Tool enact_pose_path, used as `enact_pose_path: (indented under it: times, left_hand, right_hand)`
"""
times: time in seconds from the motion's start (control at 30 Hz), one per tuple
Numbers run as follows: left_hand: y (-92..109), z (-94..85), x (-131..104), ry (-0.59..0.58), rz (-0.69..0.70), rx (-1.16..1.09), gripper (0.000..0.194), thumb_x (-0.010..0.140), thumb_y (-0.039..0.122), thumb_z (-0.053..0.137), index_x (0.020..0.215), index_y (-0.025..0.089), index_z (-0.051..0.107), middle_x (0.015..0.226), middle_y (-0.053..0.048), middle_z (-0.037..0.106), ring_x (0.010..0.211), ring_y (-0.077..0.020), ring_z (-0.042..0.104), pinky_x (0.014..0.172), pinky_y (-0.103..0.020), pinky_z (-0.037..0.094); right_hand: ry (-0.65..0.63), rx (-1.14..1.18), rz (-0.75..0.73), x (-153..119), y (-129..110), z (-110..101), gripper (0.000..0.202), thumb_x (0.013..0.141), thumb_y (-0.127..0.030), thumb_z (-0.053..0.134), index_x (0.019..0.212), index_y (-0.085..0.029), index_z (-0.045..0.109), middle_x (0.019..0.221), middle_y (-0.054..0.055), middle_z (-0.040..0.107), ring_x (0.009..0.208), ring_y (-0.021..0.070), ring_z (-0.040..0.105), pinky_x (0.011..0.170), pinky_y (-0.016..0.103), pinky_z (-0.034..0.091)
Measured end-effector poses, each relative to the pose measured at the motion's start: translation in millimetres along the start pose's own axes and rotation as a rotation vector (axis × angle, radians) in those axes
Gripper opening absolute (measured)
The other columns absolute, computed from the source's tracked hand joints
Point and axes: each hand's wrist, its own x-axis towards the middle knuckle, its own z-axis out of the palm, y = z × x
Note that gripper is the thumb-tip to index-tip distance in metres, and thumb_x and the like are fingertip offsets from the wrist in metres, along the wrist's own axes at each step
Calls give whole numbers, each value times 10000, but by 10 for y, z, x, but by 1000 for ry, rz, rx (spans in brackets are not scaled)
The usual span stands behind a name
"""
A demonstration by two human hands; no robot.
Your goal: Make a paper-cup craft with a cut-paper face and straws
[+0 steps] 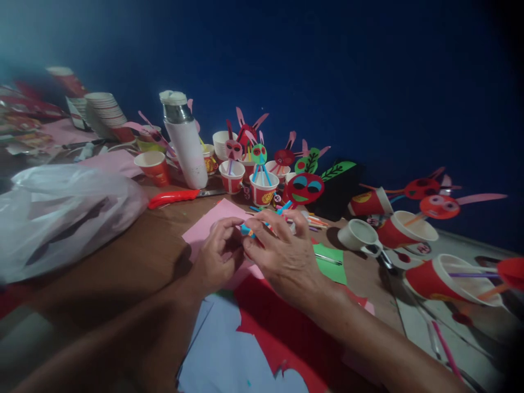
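Observation:
My left hand is closed, with its fingertips curled up against a small blue piece that has a spot of orange on it. From the other side my right hand bends its fingers over the same piece, and they hide most of it. A bit of blue stick shows beyond the right fingers; whether it joins the piece I cannot tell. Pink paper lies under the hands, with red paper and pale blue paper nearer me. Just ahead is a red paper face with blue eyes.
Paper cups with paper-faced stick figures stand along the back. A white thermos and a red-handled knife are left of them. A plastic bag fills the left side. A mug and tilted cups are right.

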Motion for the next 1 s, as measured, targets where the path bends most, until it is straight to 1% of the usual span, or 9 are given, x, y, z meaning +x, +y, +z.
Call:
enact_pose_path:
  times: [0.17,0.33,0.47,0.6,0.7,0.77,0.83,0.93,1.0]
  left_hand:
    - [43,26,8,-7,-11,-64,431,750,131,563,1142,215,406,866,-24,539,759,-149,563,642,-250,473]
    - [15,14,10,-45,-7,-66,411,778,149,553,1150,226,396,873,-21,538,775,-143,553,659,-248,470]
    - [2,-8,15,-92,-9,-131,394,788,141,544,1149,229,411,900,-25,556,762,-137,564,658,-248,474]
    - [11,-14,29,-126,-26,-238,384,756,110,558,1110,203,441,899,-28,573,717,-129,573,642,-250,473]
    - [-22,-31,44,-120,-8,-303,380,728,154,595,1088,180,477,874,-29,574,692,-134,571,619,-258,477]
    - [-55,-52,55,-91,23,-264,358,723,176,600,1068,173,505,882,-35,570,702,-135,568,628,-260,479]
    - [-74,-68,65,-84,22,-147,377,731,175,595,1097,176,506,973,-61,570,799,-159,580,701,-284,485]
    - [-43,-54,76,-136,2,34,501,707,181,635,1179,178,465,1169,-108,524,1012,-234,550,831,-342,465]
    - [9,-21,85,-178,10,89,543,675,191,673,1176,169,466,1191,-116,526,1043,-260,541,850,-359,460]
  right_hand:
    - [-35,23,4,9,26,69,171,905,-156,463,850,-197,620,1083,27,630,1174,241,406,982,511,225]
    - [-48,74,-23,26,68,38,144,870,-125,513,831,-199,630,931,29,657,1194,247,405,1045,568,124]
    - [-90,95,-43,36,103,0,145,873,-132,511,841,-199,636,924,30,664,1198,249,406,1063,588,39]
    - [-81,96,-80,41,141,18,181,883,-130,487,821,-197,643,885,25,668,1195,248,410,1071,583,29]
    - [-58,97,-98,42,166,63,195,887,-132,482,798,-185,648,888,35,671,1188,253,418,1063,601,27]
    - [-48,103,-82,42,176,88,191,878,-128,494,783,-179,651,887,43,673,1188,257,419,1057,615,24]
    - [-43,115,-69,49,183,91,172,869,-135,513,784,-178,656,888,44,675,1180,257,427,1058,620,24]
    - [-78,133,-75,79,184,46,142,869,-152,528,823,-177,660,938,40,676,1167,247,440,1077,597,33]
    - [-114,136,-82,109,180,2,128,869,-156,533,854,-174,658,974,43,673,1180,251,432,1082,591,52]
